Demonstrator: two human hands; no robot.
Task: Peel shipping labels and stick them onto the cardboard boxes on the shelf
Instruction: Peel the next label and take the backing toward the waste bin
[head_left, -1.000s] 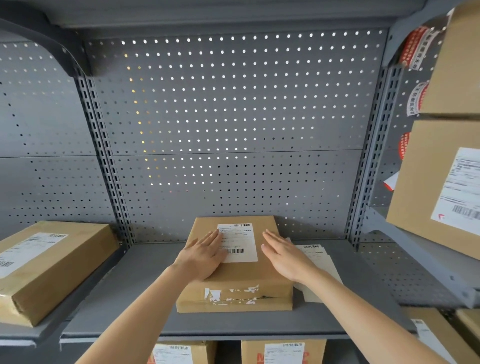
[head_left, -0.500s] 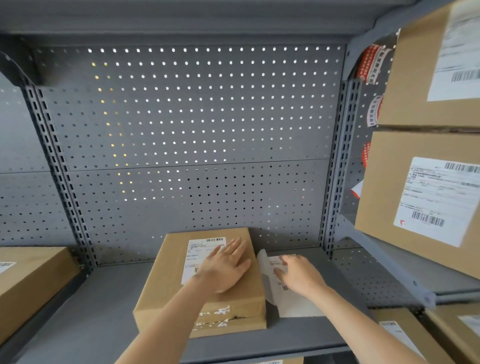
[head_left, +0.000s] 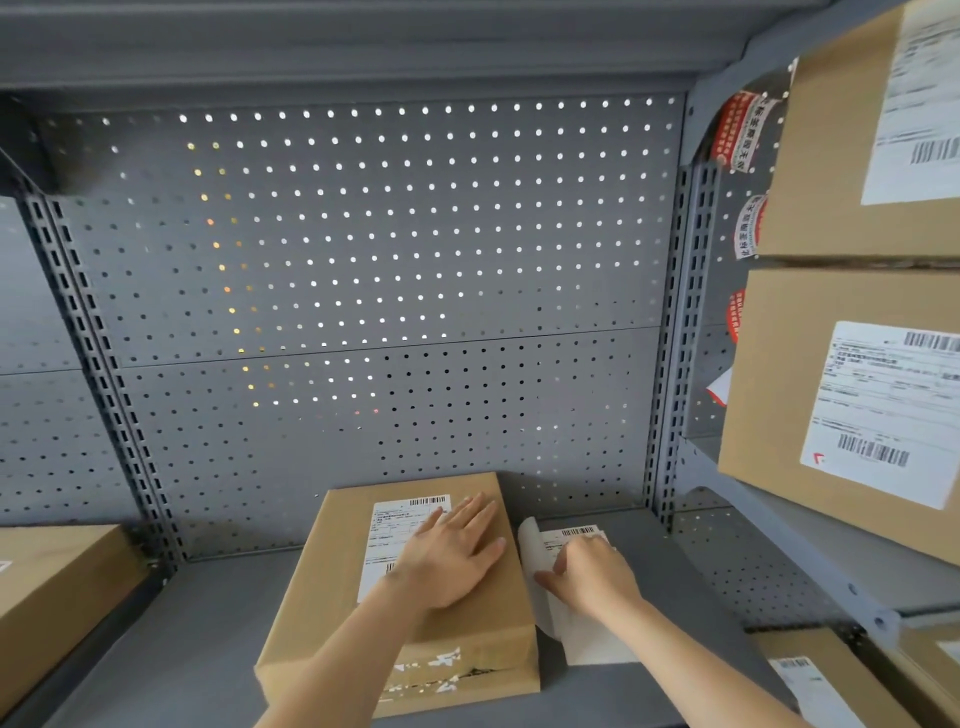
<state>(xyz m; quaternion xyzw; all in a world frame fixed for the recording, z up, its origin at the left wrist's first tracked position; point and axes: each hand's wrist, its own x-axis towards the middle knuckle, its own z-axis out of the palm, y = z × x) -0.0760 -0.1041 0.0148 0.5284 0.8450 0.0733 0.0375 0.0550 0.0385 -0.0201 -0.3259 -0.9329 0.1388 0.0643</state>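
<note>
A flat cardboard box (head_left: 332, 597) lies on the grey shelf (head_left: 171, 639), with a white shipping label (head_left: 395, 525) stuck on its top. My left hand (head_left: 457, 556) rests flat on the box, fingers spread, covering the label's right part. Just right of the box lies a stack of white label sheets (head_left: 592, 639) with a barcode at its far end. My right hand (head_left: 587, 577) is on that stack, its fingers pinching a sheet whose left edge curls up against the box.
Two labelled cardboard boxes (head_left: 810, 395) stand stacked on a higher shelf at the right. Another box (head_left: 47, 592) lies at the far left, and more boxes (head_left: 831, 680) sit lower right. A perforated grey back panel (head_left: 363, 286) closes the bay.
My right hand left the box top and went to the label sheets beside it, lifting a sheet's edge. My left hand slid right across the stuck label. The view shifted right.
</note>
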